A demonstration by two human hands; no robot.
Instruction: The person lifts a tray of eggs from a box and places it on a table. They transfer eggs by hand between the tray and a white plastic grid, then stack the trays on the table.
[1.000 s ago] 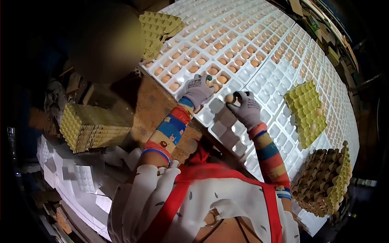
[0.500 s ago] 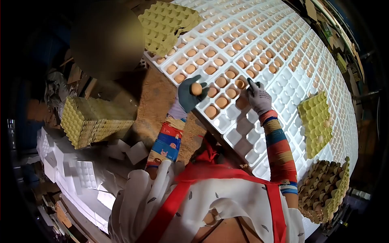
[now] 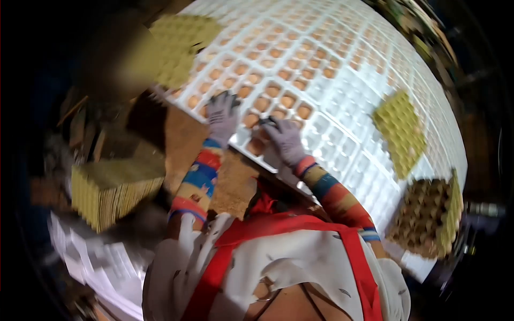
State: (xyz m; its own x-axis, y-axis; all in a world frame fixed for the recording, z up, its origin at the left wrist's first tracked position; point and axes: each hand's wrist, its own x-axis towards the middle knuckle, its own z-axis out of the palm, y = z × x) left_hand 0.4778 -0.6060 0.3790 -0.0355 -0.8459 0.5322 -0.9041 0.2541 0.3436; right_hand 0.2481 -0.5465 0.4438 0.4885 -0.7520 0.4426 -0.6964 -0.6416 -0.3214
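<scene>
My left hand (image 3: 221,115), in a pale knit glove with dark fingertips, is palm down at the near edge of a white foam egg tray (image 3: 181,102). Its fingers curl downward, and whatever is under them is hidden. My right hand (image 3: 285,140), gloved alike, reaches over the neighbouring white tray (image 3: 274,160). Its dark fingertips bend down onto a brown egg (image 3: 264,135), which the hand partly covers. More brown eggs (image 3: 262,104) sit in the cells around both hands. The picture is smeared by motion.
White foam trays, many holding eggs, cover the broad table. A yellow pulp tray (image 3: 179,51) lies at its far left, another yellow tray (image 3: 400,134) at right. A brown egg tray (image 3: 420,216) stands near right. Stacked pulp trays (image 3: 115,190) and white foam pieces (image 3: 96,257) are at left.
My left hand held an egg on its upturned palm; now it is turned palm down over the tray. My right hand has moved left and nearer to it. The view has shifted.
</scene>
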